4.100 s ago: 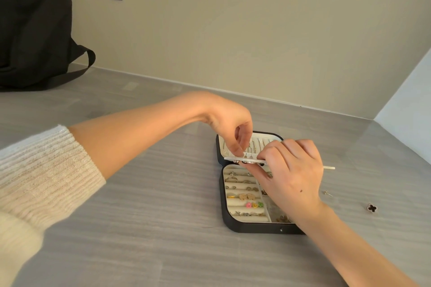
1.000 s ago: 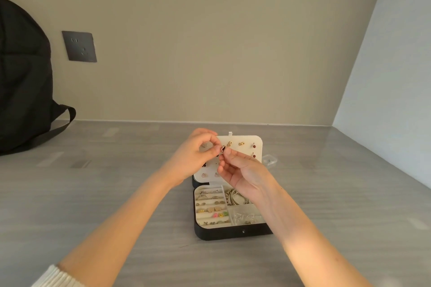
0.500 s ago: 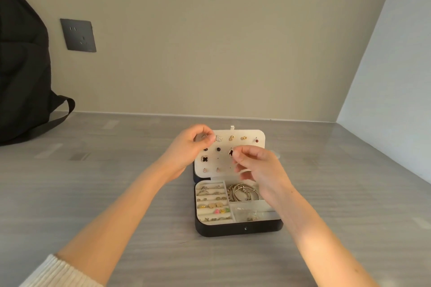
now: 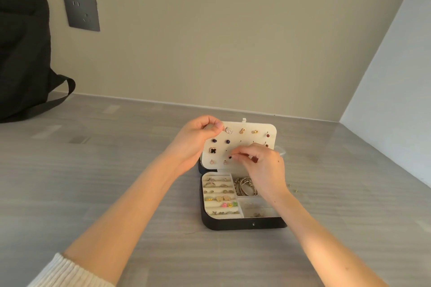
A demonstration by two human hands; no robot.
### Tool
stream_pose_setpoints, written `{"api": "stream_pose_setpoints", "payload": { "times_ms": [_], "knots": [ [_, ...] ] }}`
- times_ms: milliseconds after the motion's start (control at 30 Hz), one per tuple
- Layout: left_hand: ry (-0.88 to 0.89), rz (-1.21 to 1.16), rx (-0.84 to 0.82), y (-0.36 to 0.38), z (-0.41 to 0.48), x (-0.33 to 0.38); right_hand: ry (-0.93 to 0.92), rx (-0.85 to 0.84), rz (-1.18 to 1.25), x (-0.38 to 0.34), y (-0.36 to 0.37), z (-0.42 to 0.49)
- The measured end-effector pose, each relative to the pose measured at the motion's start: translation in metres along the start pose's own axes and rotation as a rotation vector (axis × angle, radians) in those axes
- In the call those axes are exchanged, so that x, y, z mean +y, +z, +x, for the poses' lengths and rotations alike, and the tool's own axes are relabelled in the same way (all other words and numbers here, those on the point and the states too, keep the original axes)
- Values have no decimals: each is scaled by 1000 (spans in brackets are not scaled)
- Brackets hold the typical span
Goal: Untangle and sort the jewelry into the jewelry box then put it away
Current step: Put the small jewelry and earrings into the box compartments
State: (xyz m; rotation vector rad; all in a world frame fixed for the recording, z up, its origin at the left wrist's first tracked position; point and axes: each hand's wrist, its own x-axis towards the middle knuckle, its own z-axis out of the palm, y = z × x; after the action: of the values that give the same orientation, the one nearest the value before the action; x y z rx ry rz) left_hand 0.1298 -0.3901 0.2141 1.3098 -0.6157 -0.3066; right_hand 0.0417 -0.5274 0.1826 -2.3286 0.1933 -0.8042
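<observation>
A black jewelry box (image 4: 242, 225) lies open on the grey table. Its cream earring panel (image 4: 249, 140) stands upright and carries several stud earrings, among them a black clover stud (image 4: 212, 150). My left hand (image 4: 198, 140) grips the panel's upper left corner between thumb and fingers. My right hand (image 4: 261, 161) pinches a small dark earring (image 4: 230, 157) against the panel's lower middle. Below, ring rolls (image 4: 220, 196) hold several rings, and silver bracelets (image 4: 246, 187) lie in the compartment to their right, partly hidden by my right wrist.
A black backpack (image 4: 21, 53) leans against the wall at the far left, beside a grey wall socket (image 4: 81, 11). A small clear plastic piece (image 4: 281, 150) lies behind the box on the right. Tiny gold bits (image 4: 294, 188) lie on the table right of the box.
My right hand has lowered from in front of my left hand to the panel's lower middle with the small dark earring. My left hand shifted to the panel's upper left corner.
</observation>
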Motion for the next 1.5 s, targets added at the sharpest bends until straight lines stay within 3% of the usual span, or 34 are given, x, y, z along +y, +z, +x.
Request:
{"api": "stream_pose_setpoints", "payload": {
  "times_ms": [433, 633, 867, 1000, 1067, 1233, 1333, 1433, 1500],
  "knots": [
    [-19, -55, 1, -5, 1, -4, -18, -36, 34, -1, 7, 2],
    [-25, -49, -18, -4, -1, -1, 11, 34, -23, -6, 9, 5],
    [-22, -48, -32, -5, -3, 0, -361, 322, -501, -8, 14, 4],
    [-33, -48, -68, -8, -3, -1, -429, 458, -726, -9, 9, 9],
    [-34, -50, -94, -10, -3, -1, -452, 445, -800, -10, 5, 12],
    [-54, -63, -270, -17, -8, 6, -451, 278, -780, -7, -7, 22],
    [-85, -85, -381, -25, -9, 14, -500, 265, -731, -2, -9, 19],
    [-50, -100, -349, -37, -6, 22, -633, 343, -722, 4, -9, 10],
    [-37, 37, -277, -47, -1, 23, -746, 398, -729, 9, -10, 2]
  ]
}}
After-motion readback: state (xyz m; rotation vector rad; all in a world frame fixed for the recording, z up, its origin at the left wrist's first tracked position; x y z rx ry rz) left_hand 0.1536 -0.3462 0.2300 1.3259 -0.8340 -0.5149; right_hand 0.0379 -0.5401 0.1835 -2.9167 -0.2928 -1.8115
